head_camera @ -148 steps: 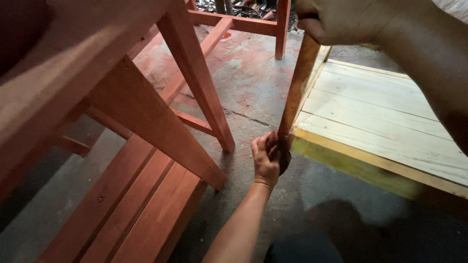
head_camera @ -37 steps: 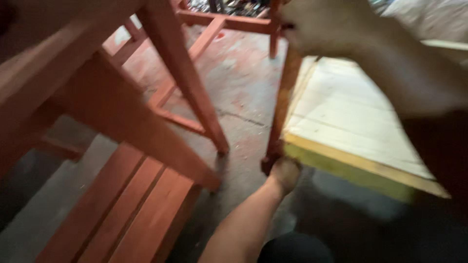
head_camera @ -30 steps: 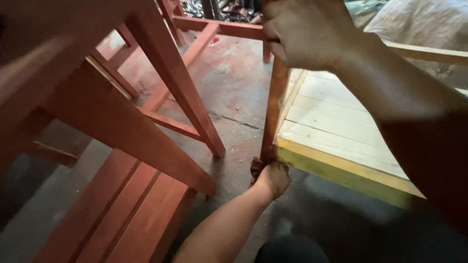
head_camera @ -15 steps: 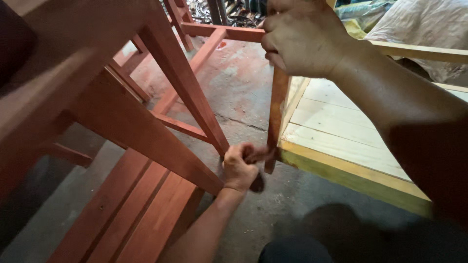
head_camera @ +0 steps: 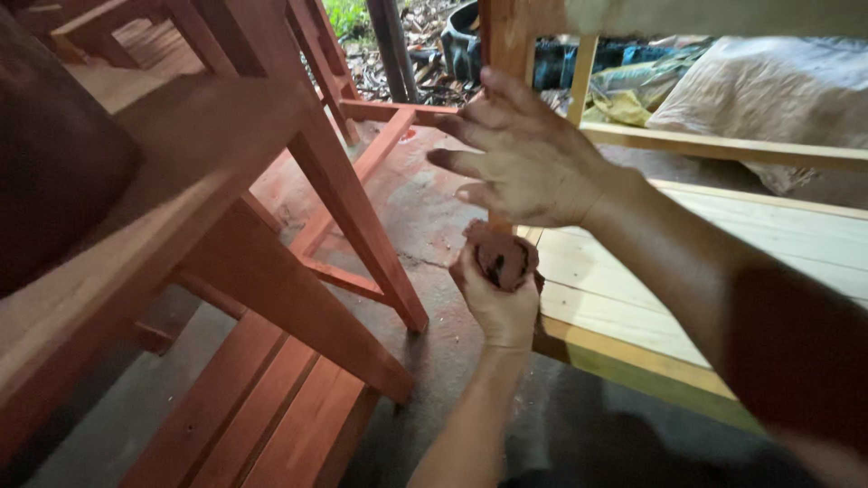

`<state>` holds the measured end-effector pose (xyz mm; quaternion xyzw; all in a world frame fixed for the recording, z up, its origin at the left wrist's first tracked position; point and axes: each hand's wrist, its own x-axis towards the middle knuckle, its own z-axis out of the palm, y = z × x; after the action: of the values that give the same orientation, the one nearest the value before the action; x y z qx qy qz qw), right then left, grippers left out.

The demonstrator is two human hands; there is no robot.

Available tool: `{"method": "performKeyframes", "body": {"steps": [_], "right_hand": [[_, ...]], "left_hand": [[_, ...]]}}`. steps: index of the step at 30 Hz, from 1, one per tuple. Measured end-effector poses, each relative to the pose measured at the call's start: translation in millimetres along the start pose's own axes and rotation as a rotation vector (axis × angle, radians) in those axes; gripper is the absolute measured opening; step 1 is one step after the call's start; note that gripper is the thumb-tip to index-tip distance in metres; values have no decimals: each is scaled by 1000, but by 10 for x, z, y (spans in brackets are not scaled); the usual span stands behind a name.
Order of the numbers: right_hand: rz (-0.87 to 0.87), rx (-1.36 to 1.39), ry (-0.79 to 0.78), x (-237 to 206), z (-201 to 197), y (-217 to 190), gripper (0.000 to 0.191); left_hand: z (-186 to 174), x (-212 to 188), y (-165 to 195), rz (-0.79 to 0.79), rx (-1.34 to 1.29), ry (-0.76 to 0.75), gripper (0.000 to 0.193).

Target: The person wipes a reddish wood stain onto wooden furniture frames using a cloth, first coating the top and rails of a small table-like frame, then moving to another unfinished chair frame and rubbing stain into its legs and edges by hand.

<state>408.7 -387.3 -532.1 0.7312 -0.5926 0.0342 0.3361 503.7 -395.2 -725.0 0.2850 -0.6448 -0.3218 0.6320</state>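
Observation:
My left hand (head_camera: pixel 495 303) reaches up from below and is closed on a reddish, stain-soaked cloth (head_camera: pixel 503 258), pressed against an upright wooden post (head_camera: pixel 508 36). My right hand (head_camera: pixel 529 154) comes in from the right and rests on the same post just above, palm against it and fingers partly spread. Both hands hide the middle of the post. Above them the post looks orange-brown. It belongs to a pale wooden frame (head_camera: pixel 723 145).
Red-brown stained wooden furniture fills the left, with a slanted leg (head_camera: pixel 357 203) and flat slats (head_camera: pixel 262 416) on the concrete floor (head_camera: pixel 425 217). A pale plank platform (head_camera: pixel 651 289) lies to the right. Sacks (head_camera: pixel 768 90) and a dark tub (head_camera: pixel 461 45) sit behind.
My left hand with the cloth has travelled from the foot of the post up to just under my right hand. My right hand stays on the post. The view has moved closer.

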Motion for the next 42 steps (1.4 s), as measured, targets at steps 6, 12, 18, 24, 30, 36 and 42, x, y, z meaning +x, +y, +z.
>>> {"method": "performKeyframes", "body": {"steps": [6, 12, 18, 24, 30, 36, 42], "right_hand": [[-16, 245, 141, -113, 3, -96, 59], [7, 351, 43, -124, -39, -14, 72], [13, 267, 112, -68, -13, 124, 67], [48, 132, 92, -11, -10, 300, 53], [103, -161, -139, 50, -114, 271, 47], [40, -346, 9, 46, -79, 281, 29], [512, 441, 583, -728, 525, -133, 31]], "left_hand": [[114, 509, 303, 176, -78, -34, 57], [219, 897, 522, 194, -27, -85, 57], [350, 991, 623, 119, -221, -108, 50], [421, 1109, 354, 65, -279, -240, 49], [217, 628, -243, -94, -240, -324, 53], [124, 145, -575, -116, -144, -275, 63], [171, 119, -495, -99, -68, -252, 69]]}}
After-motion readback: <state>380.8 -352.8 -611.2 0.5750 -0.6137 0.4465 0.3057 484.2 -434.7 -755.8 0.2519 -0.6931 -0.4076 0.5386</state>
